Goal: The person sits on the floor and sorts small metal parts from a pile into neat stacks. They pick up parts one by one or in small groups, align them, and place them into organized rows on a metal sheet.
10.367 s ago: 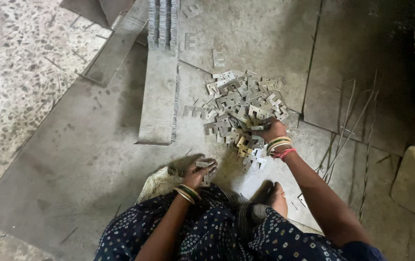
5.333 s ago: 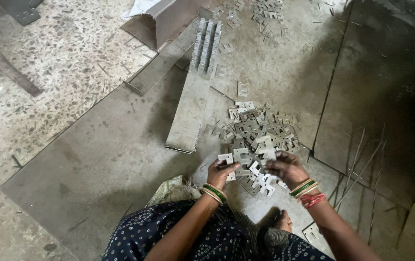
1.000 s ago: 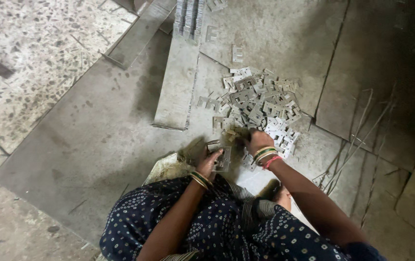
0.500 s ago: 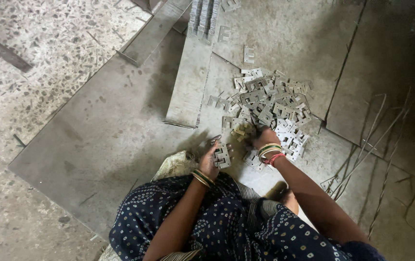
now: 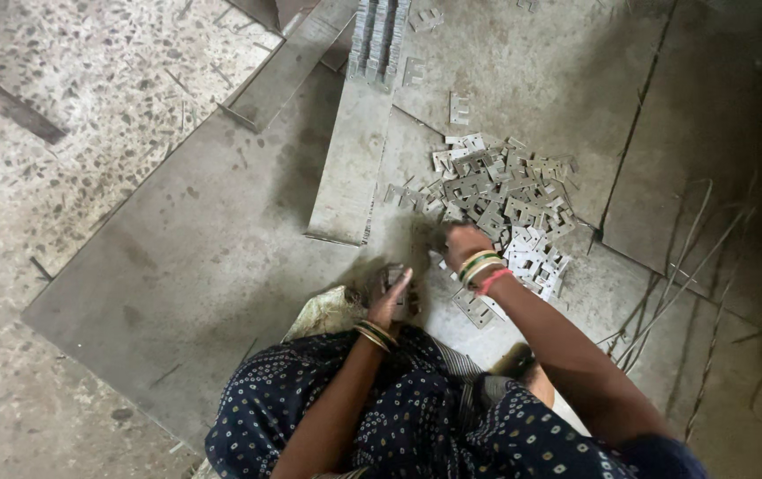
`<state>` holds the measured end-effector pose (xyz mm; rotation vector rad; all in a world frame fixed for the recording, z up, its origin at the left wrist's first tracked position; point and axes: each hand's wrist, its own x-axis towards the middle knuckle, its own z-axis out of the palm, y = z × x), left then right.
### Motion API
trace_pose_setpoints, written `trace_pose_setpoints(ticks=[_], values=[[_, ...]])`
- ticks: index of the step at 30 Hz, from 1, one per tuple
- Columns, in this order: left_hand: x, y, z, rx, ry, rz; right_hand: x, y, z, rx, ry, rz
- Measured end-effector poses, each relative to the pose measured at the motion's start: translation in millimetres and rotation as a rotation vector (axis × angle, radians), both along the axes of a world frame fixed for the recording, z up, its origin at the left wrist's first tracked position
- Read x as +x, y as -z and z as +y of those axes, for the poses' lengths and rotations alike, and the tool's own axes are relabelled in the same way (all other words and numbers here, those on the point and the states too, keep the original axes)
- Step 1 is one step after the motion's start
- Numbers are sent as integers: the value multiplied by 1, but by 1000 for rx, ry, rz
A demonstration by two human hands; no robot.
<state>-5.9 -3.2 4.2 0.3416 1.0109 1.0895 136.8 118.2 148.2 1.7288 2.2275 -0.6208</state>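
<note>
Person sits on the floor, seen from above, in a dark blue dotted garment (image 5: pixel 416 417), bangles on both wrists. Left hand (image 5: pixel 390 293) is curled around a small stack of stamped metal plates (image 5: pixel 396 282), held close to the lap, fingers wrapped on it. Right hand (image 5: pixel 463 241) reaches fwd to the near edge of a loose pile of plates (image 5: pixel 505 200), knuckles up, fingers bent down into the pieces; can't tell if it grips one, fingertips hidden. A few stray plates lie btwn the hands & just beside the right wrist, one flat by the forearm (image 5: pixel 474 308).

Pile sits on big grey metal sheets (image 5: pixel 186 257) laid over a speckled stone floor (image 5: pixel 88 80). Long narrow metal strip (image 5: pixel 354 160) runs away from the person, just left of the pile; neat rows of stacked plates (image 5: pixel 379 35) at its far end. Thin wire rods (image 5: pixel 683 284) lie to the right, well apart from the hands. Pale crumpled cloth or sack (image 5: pixel 323 310) pokes out beside the left knee.
</note>
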Motion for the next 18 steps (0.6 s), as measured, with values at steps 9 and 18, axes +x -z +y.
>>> trace_pose_setpoints(ticks=[9,18], values=[[-14,5,0,114,-180,-30,-11,-1,0,155,-284,-37],[-10,-10,9,-36,-52,-483,21,-5,9,288,-647,-297]])
